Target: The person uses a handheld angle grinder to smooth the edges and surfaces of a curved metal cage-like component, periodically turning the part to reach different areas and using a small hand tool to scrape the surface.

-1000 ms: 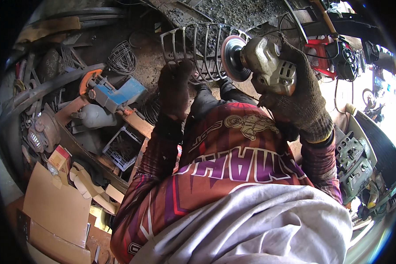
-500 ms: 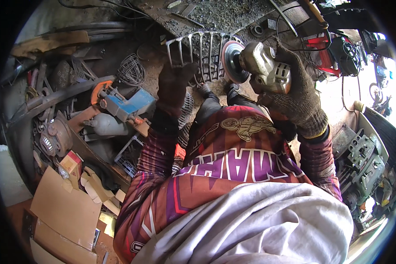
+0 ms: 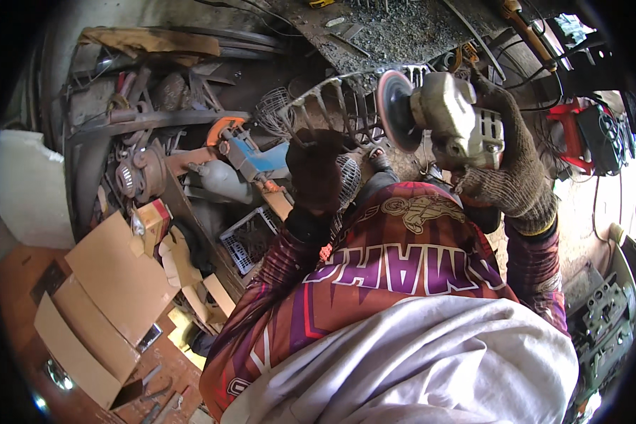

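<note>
Over cluttered workshop floor (image 3: 583, 201), our right hand (image 3: 519, 166) curled its fingers round a grinder (image 3: 449, 116), disc (image 3: 396, 109) facing left beside a crosswise metal rack (image 3: 343, 99), our left hand (image 3: 314, 169) too dark to tell its fingers.

We were in a cluttered metal workshop: an angle grinder (image 3: 452, 116) and a barred metal frame (image 3: 337, 88) were in hand, dark grit (image 3: 410, 35) covered much of a flat surface (image 3: 307, 28), and around us lay a blue-and-orange machine (image 3: 261, 157), bundled wire (image 3: 275, 109), machined metal parts (image 3: 604, 311) and hand tools (image 3: 159, 393).
</note>
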### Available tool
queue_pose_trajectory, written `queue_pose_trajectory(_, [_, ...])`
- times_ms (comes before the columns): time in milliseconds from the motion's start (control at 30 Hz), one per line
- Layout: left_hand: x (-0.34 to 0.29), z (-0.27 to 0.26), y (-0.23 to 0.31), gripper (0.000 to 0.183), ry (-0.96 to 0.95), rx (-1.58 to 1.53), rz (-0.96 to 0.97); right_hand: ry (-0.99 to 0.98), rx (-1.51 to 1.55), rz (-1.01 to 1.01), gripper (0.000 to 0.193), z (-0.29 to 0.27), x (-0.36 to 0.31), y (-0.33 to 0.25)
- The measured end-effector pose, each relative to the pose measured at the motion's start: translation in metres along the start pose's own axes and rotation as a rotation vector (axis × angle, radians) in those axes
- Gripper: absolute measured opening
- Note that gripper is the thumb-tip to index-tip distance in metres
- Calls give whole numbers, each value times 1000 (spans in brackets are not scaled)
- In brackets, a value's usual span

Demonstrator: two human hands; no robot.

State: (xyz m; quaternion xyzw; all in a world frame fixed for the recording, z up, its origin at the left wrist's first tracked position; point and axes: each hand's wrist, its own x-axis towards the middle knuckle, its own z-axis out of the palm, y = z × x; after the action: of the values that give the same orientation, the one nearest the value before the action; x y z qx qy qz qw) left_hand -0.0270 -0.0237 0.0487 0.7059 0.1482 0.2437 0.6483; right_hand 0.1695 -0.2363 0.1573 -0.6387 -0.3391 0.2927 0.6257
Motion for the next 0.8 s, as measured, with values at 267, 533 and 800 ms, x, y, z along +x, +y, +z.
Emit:
queue_pose_trajectory(267, [-24, 80, 40, 27, 166, 1241, 246, -119, -80, 30, 92, -52, -36, 2])
queue_pose_trajectory(533, [-42, 147, 36, 25, 203, 1106, 72, -157, -105, -22, 72, -92, -65, 19])
queue_pose_trajectory(800, [-59, 167, -6, 14, 460, 171, -142, -142, 125, -15, 71, -97, -77, 34])
